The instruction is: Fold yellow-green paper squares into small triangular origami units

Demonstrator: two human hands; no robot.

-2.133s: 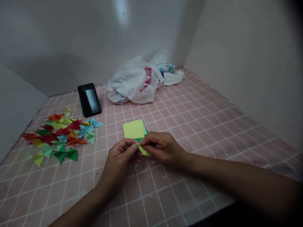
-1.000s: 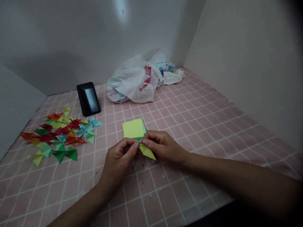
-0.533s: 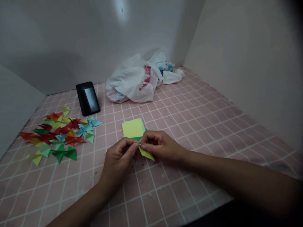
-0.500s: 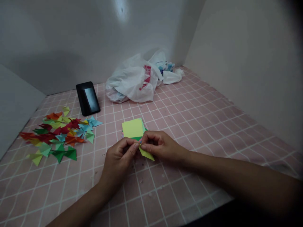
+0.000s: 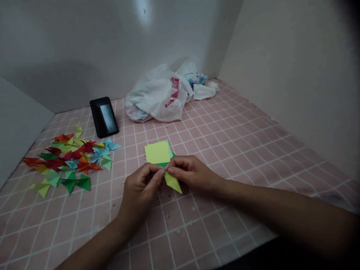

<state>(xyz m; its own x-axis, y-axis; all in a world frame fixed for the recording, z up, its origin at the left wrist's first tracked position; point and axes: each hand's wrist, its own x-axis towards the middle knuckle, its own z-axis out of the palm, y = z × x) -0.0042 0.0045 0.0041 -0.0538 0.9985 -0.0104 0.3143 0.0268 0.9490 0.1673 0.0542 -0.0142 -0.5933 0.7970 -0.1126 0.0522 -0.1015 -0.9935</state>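
Note:
A small folded yellow paper is pinched between my two hands, its pointed end hanging down toward me. My left hand grips its upper left end between thumb and forefinger. On the other side, my right hand is closed on the same paper, fingers curled and thumb pressed near the top. Fingertips of both hands nearly meet and hide the paper's upper part. Just beyond them lies a stack of square paper sheets, yellow on top with green edges showing below.
Many folded paper pieces in red, orange, yellow, green and blue lie heaped at the left. Behind them a black phone-like device leans at a tilt. A crumpled white plastic bag sits by the back wall. Pink checked cloth covers the table.
The folded yellow paper has turned a little, so its tip points lower and more of its face shows. Both hands keep nearly the same place and hold.

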